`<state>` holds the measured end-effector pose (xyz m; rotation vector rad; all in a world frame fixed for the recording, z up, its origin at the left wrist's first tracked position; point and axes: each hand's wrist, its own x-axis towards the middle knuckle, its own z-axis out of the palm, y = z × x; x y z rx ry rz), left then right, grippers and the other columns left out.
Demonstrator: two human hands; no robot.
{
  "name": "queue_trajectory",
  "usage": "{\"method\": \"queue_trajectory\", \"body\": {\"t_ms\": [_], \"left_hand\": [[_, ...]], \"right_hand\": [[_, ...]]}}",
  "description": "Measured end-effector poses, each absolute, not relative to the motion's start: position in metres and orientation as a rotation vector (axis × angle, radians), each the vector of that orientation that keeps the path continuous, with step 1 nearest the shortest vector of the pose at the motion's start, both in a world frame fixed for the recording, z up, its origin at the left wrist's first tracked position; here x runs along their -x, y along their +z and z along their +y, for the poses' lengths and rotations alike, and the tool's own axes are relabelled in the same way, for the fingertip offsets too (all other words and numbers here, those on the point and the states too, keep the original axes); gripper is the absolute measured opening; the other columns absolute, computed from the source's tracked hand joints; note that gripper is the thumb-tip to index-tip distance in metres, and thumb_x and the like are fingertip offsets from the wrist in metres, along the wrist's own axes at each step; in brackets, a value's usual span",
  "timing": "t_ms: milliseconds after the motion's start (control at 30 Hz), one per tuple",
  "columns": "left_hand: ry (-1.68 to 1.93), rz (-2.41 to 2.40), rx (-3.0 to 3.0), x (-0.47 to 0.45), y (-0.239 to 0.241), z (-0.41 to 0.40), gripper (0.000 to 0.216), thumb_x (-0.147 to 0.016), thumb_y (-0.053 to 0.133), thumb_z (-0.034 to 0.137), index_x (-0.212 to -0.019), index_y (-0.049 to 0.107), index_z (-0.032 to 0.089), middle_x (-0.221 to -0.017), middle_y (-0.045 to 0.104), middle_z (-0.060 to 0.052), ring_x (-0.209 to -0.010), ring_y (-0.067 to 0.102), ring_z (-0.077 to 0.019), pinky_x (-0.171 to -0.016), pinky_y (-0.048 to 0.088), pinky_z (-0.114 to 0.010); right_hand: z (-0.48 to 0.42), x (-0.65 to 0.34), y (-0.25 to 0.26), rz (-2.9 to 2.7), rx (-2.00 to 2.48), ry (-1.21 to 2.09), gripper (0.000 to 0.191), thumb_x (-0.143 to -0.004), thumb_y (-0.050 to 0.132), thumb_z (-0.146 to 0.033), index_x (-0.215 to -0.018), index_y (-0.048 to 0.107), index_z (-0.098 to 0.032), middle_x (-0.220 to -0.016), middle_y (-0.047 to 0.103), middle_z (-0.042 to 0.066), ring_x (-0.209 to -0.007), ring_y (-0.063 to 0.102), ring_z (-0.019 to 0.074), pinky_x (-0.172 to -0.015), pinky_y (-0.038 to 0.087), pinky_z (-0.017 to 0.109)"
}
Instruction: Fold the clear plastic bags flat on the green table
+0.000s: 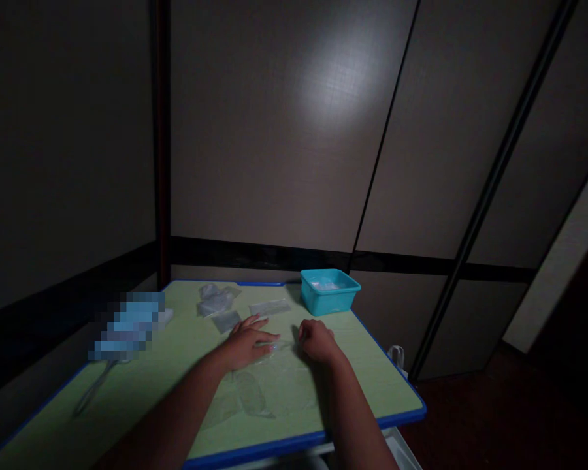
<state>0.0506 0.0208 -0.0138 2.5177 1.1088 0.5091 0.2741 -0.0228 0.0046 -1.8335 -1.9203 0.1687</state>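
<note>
clear bag (pixel 274 356) under both hands; teal tub (pixel 329 292) holds pale stuff.

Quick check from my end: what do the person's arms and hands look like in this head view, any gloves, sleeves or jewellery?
Both forearms are bare as far as the frame shows; no sleeve is visible. The left hand and right hand wear no gloves. No watch, band or ring shows, though the dim light could hide small items. The fingers are uncovered.

Both forearms are bare with no sleeves, and neither the left hand (pixel 247 341) nor the right hand (pixel 317 340) wears gloves.
</note>
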Motion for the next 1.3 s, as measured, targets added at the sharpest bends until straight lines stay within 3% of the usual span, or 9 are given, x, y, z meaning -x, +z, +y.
{"method": "queue_trajectory", "body": {"t_ms": [367,633,867,1000,1167,1300], "left_hand": [[0.424,1.126,-2.511,-0.050,-0.011,0.019,0.038,-0.081,0.042,0.052,-0.117,0.050,0.043,-0.141,0.034,-0.001,-0.133,0.012,-0.0271,-0.101,0.010,-0.053],[0.369,1.155,-2.550,-0.050,-0.010,0.018,0.045,-0.078,0.046,0.055,-0.121,0.046,0.043,-0.143,0.028,-0.001,-0.133,0.010,-0.0289,-0.101,0.010,-0.051],[0.261,1.198,-2.593,-0.051,-0.007,0.018,0.052,-0.075,0.046,0.061,-0.123,0.044,0.042,-0.145,0.024,-0.001,-0.134,0.007,-0.0282,-0.103,0.010,-0.049],[0.243,1.214,-2.606,-0.051,-0.006,0.016,0.051,-0.075,0.044,0.063,-0.123,0.043,0.044,-0.145,0.024,0.000,-0.134,0.007,-0.0284,-0.103,0.011,-0.049],[0.215,1.227,-2.620,-0.052,-0.005,0.015,0.052,-0.075,0.043,0.063,-0.123,0.042,0.044,-0.145,0.022,0.001,-0.134,0.006,-0.0287,-0.103,0.010,-0.050],[0.217,1.220,-2.627,-0.051,-0.005,0.015,0.053,-0.074,0.044,0.064,-0.123,0.042,0.044,-0.145,0.023,0.000,-0.134,0.006,-0.0292,-0.103,0.011,-0.049]], "right_hand": [[-0.018,-0.279,0.003,-1.788,2.034,0.025,0.016,-0.068,0.050,-0.016,-0.069,0.066,-0.022,-0.080,0.065,0.008,-0.080,0.054,0.0213,-0.058,0.030,0.027],[-0.020,-0.282,0.007,-1.598,2.239,0.034,0.020,-0.074,0.047,-0.020,-0.080,0.065,-0.019,-0.093,0.063,0.015,-0.091,0.055,0.0279,-0.068,0.037,0.035],[-0.021,-0.284,0.013,-1.408,2.300,0.095,0.024,-0.076,0.042,-0.023,-0.093,0.059,-0.023,-0.099,0.062,0.009,-0.093,0.056,0.0243,-0.071,0.041,0.035],[-0.020,-0.284,0.014,-1.382,2.266,0.215,0.023,-0.077,0.043,-0.035,-0.091,0.058,-0.024,-0.097,0.063,0.007,-0.093,0.055,0.0234,-0.071,0.042,0.035],[-0.022,-0.279,0.012,-1.381,2.260,0.098,0.034,-0.074,0.047,-0.051,-0.096,0.057,-0.026,-0.109,0.056,0.008,-0.107,0.045,0.0275,-0.079,0.039,0.046],[-0.020,-0.276,0.004,-1.463,2.263,0.127,0.050,-0.072,0.048,-0.058,-0.112,0.049,-0.028,-0.124,0.046,0.010,-0.118,0.034,0.0289,-0.088,0.029,0.059]]}}
